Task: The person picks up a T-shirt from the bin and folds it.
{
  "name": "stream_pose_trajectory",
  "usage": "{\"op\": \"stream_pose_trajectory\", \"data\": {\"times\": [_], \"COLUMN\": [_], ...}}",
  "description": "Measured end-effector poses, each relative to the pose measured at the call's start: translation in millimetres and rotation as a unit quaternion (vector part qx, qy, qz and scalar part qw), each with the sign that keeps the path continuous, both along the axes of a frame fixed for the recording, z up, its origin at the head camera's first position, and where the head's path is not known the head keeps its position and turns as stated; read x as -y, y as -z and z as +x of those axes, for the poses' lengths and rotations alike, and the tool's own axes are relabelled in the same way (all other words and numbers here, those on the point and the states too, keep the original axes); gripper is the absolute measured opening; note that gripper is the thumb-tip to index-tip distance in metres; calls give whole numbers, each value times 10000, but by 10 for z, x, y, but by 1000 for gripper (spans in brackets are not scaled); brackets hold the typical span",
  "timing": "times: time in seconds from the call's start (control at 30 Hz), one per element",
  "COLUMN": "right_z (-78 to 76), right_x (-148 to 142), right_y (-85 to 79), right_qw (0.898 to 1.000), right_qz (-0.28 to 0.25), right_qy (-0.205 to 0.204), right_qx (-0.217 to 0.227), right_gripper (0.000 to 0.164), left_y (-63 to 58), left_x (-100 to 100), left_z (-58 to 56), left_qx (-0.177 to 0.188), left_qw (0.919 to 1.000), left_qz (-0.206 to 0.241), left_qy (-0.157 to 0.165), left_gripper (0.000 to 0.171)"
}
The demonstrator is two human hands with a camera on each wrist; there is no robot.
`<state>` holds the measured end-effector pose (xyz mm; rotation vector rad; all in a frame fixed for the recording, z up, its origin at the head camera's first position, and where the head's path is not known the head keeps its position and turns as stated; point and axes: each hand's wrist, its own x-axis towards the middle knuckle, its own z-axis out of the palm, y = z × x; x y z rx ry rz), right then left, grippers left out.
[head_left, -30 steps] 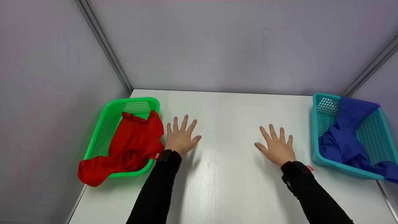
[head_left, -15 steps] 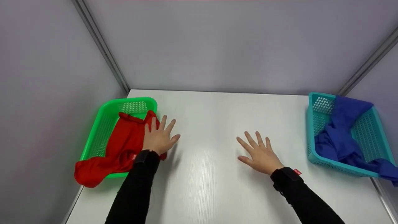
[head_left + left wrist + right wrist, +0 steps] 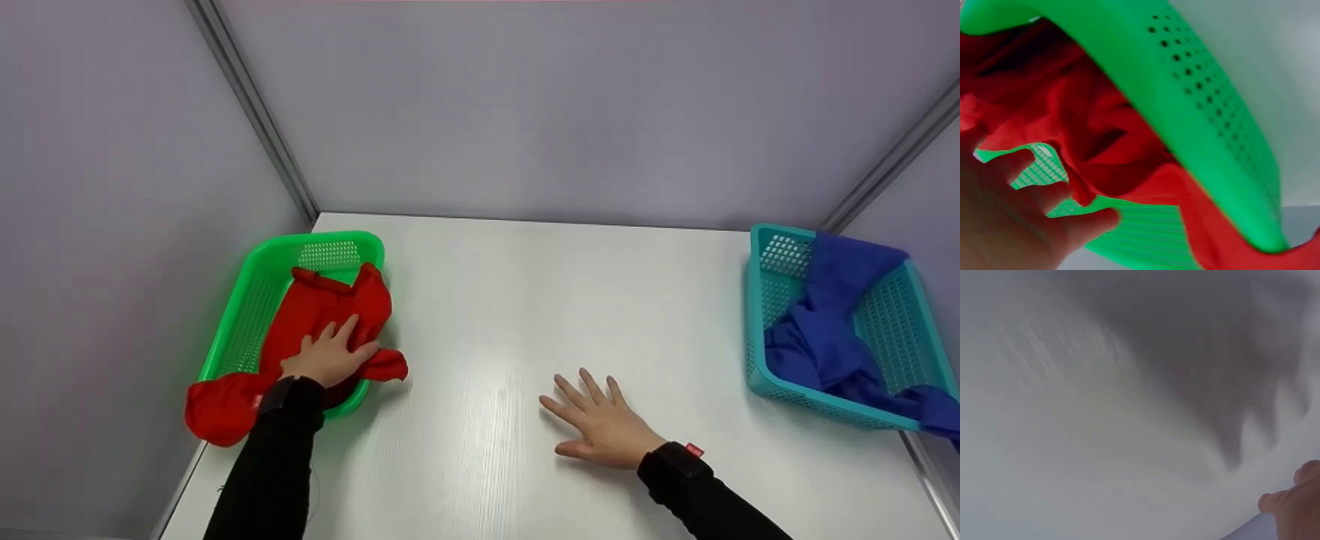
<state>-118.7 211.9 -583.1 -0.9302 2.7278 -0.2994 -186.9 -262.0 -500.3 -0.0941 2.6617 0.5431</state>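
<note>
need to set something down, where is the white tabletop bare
Widest: the white tabletop beyond the right hand, between the green plastic mesh basket and the teal plastic mesh basket. Another bare patch separates that hand from the teal basket. Crowded: the green basket, where the left hand is over rumpled red fabric; crumpled blue fabric partly fills the teal one.

No legible text. Small red tag (image 3: 257,401) on left black wristband (image 3: 287,397), toward the table's (image 3: 465,300) left edge: lettering, if any, too small to read. Second red tag (image 3: 694,449) on right black wristband (image 3: 673,468), nearer the table's right edge: pale marks, too small to make out.
</note>
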Motion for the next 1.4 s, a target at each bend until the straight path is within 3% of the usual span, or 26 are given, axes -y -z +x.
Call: {"op": "stream_pose_trajectory", "data": {"times": [0.23,0.47,0.57,0.7,0.83,1.0,1.07,1.13,1.2,1.27,1.33,1.4], "right_z": [95,95,95,100,99,93,90,87,85,85,89,94], "right_x": [-30,-39,-43,-51,-56,-68,-71,-73,-74,-74,-73,-73], "right_y": [158,151,138,137,158,209,222,227,232,233,229,223], "right_qw": [9998,9995,9994,9993,9995,9996,9996,9996,9996,9995,9995,9993], "right_qz": [145,183,201,173,75,84,78,68,68,88,119,154], "right_qy": [-122,-113,-92,-84,-107,-199,-203,-193,-179,-172,-174,-168], "right_qx": [109,227,273,308,285,160,176,193,230,236,250,283], "right_gripper": [77,81,81,80,80,79,79,80,80,80,80,80], "left_y": [-38,44,149,140,42,-50,-150,-285,-456,-649,-876,-1126], "left_x": [159,322,382,354,278,296,313,323,312,282,217,112], "left_z": [76,-6,-52,-20,53,10,-35,-88,-142,-188,-223,-247], "left_qx": [822,549,413,425,389,-521,-1009,-1515,-2077,-2559,-2888,-3161], "left_qw": [9923,9922,9935,9956,9982,9964,9863,9676,9389,9043,8734,8435], "left_qz": [901,1047,913,554,285,451,759,1109,1556,2048,2581,3203], "left_qy": [204,389,534,623,353,-491,-1057,-1687,-2263,-2734,-2952,-2933], "left_gripper": [109,109,96,58,29,35,40,43,42,35,27,22]}}
